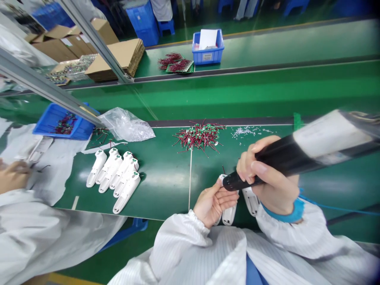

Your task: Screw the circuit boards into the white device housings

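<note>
My right hand (267, 174) is wrapped round a black electric screwdriver (285, 156) with a white band, its tip pointing down and left. My left hand (215, 200) is palm up, thumb and fingers round the end of a white plastic housing (222, 178) with a red wire sticking up. The screwdriver's nose meets this end and hides the contact point. Below my left fingers shows another white housing part (230, 213), partly covered. One more open white housing (251, 201) lies under my right wrist, which wears a blue band.
A heap of small green boards with red wires (202, 136) lies ahead, beside scattered tiny white pieces (249, 131). To the left are several white housings (126, 194), a plastic bag (127, 124) and a blue bin (44, 128). A co-worker's hand (13, 176) is at far left.
</note>
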The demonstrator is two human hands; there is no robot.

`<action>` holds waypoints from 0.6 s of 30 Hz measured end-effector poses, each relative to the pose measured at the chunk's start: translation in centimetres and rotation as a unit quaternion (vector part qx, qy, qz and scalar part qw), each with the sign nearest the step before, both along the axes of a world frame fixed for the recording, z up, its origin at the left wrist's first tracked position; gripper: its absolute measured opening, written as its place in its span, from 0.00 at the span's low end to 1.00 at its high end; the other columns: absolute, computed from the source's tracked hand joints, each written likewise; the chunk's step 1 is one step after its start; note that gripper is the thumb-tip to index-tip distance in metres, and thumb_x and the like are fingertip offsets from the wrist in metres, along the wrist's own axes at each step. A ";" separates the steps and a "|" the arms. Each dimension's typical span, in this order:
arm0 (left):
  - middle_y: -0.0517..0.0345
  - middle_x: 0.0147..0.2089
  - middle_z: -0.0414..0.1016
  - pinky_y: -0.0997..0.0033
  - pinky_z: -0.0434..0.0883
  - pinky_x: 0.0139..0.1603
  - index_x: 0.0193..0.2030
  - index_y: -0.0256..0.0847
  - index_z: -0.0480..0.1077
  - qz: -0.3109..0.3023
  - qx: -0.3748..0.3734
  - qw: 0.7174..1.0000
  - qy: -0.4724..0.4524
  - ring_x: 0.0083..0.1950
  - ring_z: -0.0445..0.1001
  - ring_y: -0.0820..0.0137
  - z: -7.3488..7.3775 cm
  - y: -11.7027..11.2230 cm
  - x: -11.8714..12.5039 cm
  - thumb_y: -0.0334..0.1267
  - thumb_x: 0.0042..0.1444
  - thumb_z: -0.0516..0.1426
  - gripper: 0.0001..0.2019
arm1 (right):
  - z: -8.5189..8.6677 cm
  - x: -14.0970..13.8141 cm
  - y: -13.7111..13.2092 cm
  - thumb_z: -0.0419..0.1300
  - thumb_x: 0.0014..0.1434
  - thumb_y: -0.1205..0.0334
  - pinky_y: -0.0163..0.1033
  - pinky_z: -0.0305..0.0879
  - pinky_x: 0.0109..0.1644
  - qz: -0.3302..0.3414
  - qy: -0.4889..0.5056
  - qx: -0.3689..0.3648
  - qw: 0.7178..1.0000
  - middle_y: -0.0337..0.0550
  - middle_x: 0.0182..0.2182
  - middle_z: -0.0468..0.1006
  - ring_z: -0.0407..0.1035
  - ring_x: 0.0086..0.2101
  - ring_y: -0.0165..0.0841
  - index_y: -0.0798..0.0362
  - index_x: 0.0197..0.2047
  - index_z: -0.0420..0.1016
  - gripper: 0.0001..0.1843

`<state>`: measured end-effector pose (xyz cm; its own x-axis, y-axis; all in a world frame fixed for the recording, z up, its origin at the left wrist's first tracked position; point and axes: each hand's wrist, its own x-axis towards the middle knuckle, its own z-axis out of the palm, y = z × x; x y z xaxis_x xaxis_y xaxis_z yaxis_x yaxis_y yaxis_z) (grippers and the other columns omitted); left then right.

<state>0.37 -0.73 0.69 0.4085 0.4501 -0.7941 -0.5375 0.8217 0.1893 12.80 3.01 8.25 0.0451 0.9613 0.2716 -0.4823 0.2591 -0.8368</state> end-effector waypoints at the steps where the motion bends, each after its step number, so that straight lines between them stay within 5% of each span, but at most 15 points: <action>1: 0.45 0.26 0.81 0.75 0.74 0.30 0.31 0.25 0.76 0.003 -0.002 1.000 -0.003 0.26 0.80 0.70 0.1 0.0 0.0 0.39 0.69 0.48 0.23 | 0.0 0.0 0.0 0.63 0.54 0.68 0.34 0.57 0.19 -0.003 0.002 0.002 1.000 0.32 0.19 0.67 0.60 0.16 0.25 0.49 0.39 0.72 0.08; 18: 0.47 0.28 0.81 0.75 0.75 0.33 0.34 0.26 0.76 0.002 0.009 1.000 -0.009 0.27 0.80 0.71 -0.1 0.1 -0.2 0.38 0.67 0.51 0.19 | 0.5 0.2 0.2 0.65 0.52 0.64 0.35 0.54 0.17 -0.031 -0.006 0.001 0.999 0.32 0.17 0.66 0.57 0.14 0.26 0.47 0.36 0.71 0.08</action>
